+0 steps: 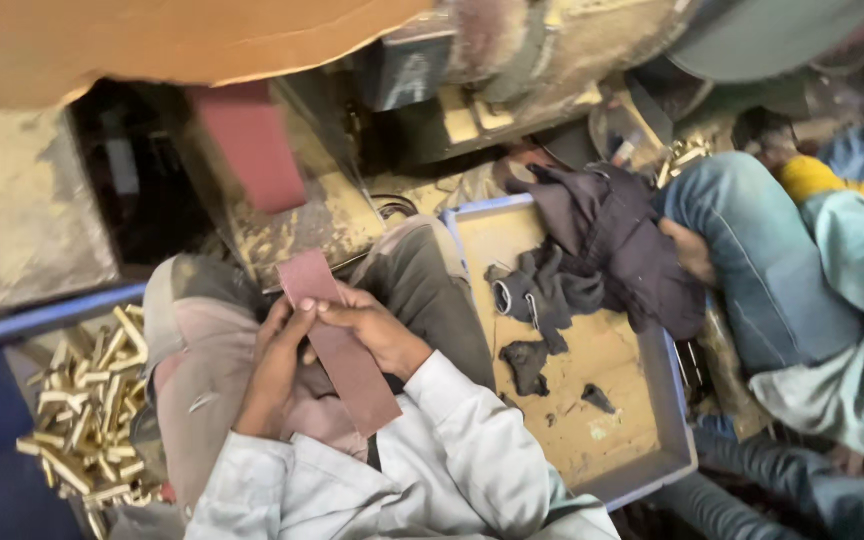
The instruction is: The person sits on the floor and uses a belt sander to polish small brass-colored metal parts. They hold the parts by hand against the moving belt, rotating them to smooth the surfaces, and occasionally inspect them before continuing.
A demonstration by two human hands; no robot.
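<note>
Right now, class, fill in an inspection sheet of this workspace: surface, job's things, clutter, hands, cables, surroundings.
Surface: person's lap, dusty cloth over the knees.
Job's things: long reddish-brown abrasive strip, held across the lap.
Clutter: heap of short brass pieces to the left; dark crumpled rags in a shallow grey-rimmed tray.
Hands: left hand and right hand both grip the strip.
Cables: nothing seen.
Surroundings: grimy machine ahead; another person's denim leg at right.

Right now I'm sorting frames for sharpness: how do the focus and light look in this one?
Head view: the strip of reddish abrasive cloth held by the left hand and right hand is fairly sharp; the machine parts along the top edge are smeared by blur; light is soft and dusty, without hard glare; the brass pieces glint faintly.
</note>
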